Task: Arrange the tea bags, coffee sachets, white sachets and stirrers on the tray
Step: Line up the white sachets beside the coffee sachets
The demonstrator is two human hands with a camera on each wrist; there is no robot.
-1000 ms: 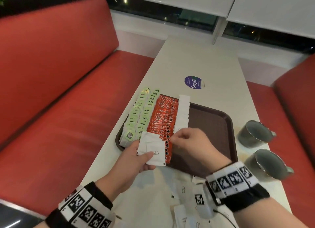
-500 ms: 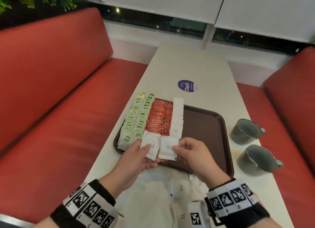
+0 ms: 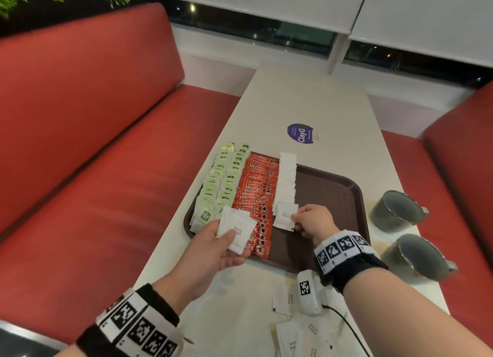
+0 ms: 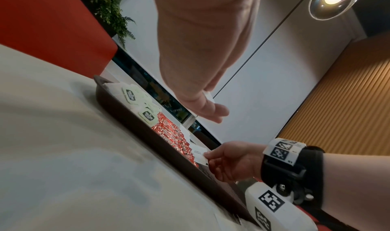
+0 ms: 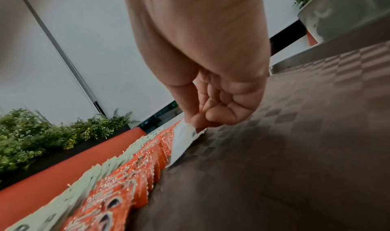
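A brown tray (image 3: pixel 346 194) lies on the table with two columns of green tea bags (image 3: pixel 221 180), a column of red coffee sachets (image 3: pixel 256 194) and a column of white sachets (image 3: pixel 286 178). My right hand (image 3: pixel 309 220) pinches one white sachet (image 3: pixel 285 216) by its right edge at the near end of the white column, low over the tray. The same sachet (image 5: pixel 181 144) shows in the right wrist view, under the pinching fingertips. My left hand (image 3: pixel 216 247) holds a small stack of white sachets (image 3: pixel 236 232) above the tray's near left corner. No stirrers are in view.
Several loose white sachets (image 3: pixel 296 330) lie on the table near me, beside my right wrist. Two grey mugs (image 3: pixel 394 210) (image 3: pixel 416 258) stand right of the tray. A purple sticker (image 3: pixel 301 133) is on the table beyond it. Red benches flank the table.
My right hand has taken one white sachet from the stack in my left hand and carried it right and forward to the near end of the white column.
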